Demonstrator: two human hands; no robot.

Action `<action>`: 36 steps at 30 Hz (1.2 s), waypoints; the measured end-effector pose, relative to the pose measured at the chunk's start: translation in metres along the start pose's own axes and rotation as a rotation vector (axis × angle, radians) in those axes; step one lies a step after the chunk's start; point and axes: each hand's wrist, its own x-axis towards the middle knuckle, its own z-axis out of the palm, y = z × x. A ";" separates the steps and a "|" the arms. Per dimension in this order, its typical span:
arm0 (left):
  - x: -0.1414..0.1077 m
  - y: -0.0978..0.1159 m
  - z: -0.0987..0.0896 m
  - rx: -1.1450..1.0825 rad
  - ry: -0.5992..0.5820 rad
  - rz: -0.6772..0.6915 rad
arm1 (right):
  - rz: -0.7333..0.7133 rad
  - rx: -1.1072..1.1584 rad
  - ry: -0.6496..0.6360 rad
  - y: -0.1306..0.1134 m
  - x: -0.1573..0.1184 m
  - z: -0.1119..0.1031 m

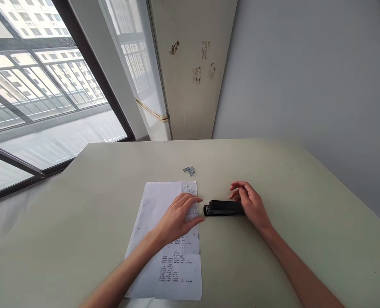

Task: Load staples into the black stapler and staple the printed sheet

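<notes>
A black stapler (225, 208) lies on the table with its front end pointing left. My right hand (251, 204) is at its right end and covers that tip; the fingers are loosely bent behind the stapler, not wrapped round it. Whether the palm touches the stapler I cannot tell. Printed paper sheets (183, 273) lie to the left. Over their right edge my left hand (181, 216) is spread, thumb and fingers apart, with the fingertips just short of the stapler's front. Part of the printed text is hidden beneath this hand.
Several small grey staple strips (190, 170) lie beyond the paper on the pale table (81, 222). At the back stands a cream cabinet-like panel (192, 102) with worn marks. A grey wall (305, 77) rises on the right, and a large window (42, 85) is on the left.
</notes>
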 end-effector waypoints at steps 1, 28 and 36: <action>0.000 -0.001 -0.001 0.001 0.002 0.004 | 0.000 -0.017 0.005 0.001 0.000 0.001; 0.014 -0.028 -0.034 0.201 -0.023 -0.034 | -0.219 -0.241 -0.422 -0.015 -0.003 -0.011; 0.102 -0.075 -0.039 0.341 0.018 -0.161 | -0.211 -0.231 -0.404 -0.018 -0.003 -0.009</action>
